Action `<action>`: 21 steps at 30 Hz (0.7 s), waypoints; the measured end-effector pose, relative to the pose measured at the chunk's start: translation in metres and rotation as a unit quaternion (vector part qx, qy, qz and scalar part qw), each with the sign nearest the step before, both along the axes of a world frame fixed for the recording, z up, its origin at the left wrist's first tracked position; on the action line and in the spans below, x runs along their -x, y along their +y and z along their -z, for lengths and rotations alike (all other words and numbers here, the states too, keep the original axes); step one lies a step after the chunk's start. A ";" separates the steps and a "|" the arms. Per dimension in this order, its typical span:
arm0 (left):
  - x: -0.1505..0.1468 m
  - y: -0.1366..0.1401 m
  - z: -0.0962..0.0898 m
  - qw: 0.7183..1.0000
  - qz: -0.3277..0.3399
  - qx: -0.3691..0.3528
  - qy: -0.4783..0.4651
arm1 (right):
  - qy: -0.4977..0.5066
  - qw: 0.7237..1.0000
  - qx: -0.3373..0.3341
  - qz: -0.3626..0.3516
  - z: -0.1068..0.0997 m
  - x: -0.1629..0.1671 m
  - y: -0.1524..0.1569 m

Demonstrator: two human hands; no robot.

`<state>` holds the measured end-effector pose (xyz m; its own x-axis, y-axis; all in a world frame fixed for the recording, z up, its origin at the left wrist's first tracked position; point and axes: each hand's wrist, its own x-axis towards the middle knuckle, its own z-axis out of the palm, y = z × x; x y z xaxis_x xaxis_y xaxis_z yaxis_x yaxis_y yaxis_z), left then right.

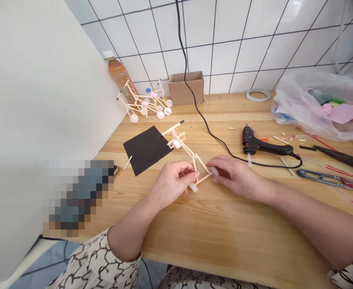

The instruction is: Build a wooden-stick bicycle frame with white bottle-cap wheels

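Observation:
A small model tricycle (189, 150) made of thin wooden sticks lies on the table between my hands. Its handlebar end, with a black tip, points away over a black square sheet (146, 150). My left hand (174, 180) pinches the near left corner of the frame, by a white wheel (193, 187). On the other side, my right hand (239, 176) has its thumb and fingers around another white wheel (214, 171) at the end of the rear stick. A pinkish-white piece (176, 143) sits partway along the frame.
Finished-looking stick tricycles (145, 103) stand by a drink bottle (118, 72) and a cardboard box (186, 89). A hot glue gun (254, 142) with a black cable (206, 124) rests at right, near thread snips (327, 178), a tape roll (258, 95) and a plastic bag (323, 106).

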<state>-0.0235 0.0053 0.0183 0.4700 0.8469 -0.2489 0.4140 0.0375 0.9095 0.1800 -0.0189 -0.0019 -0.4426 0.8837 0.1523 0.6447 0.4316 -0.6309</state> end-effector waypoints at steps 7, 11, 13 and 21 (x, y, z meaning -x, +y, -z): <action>0.000 0.000 -0.002 1.000 0.002 -0.007 0.004 | -0.001 1.000 -0.004 0.005 -0.001 0.000 -0.001; 0.000 -0.001 -0.003 1.000 0.000 -0.007 0.008 | -0.007 1.000 -0.005 0.005 -0.002 0.000 -0.001; -0.001 -0.001 -0.004 1.000 -0.001 -0.007 0.011 | -0.006 1.000 -0.006 0.005 -0.002 0.000 -0.001; 0.000 -0.001 -0.003 1.000 -0.002 -0.005 0.018 | -0.011 1.000 0.009 0.009 -0.004 0.001 -0.001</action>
<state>-0.0234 0.0041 0.0217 0.4572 0.8513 -0.2574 0.4465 0.0306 0.8942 0.1793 -0.0197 0.0018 -0.4292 0.8944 0.1258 0.6667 0.4077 -0.6239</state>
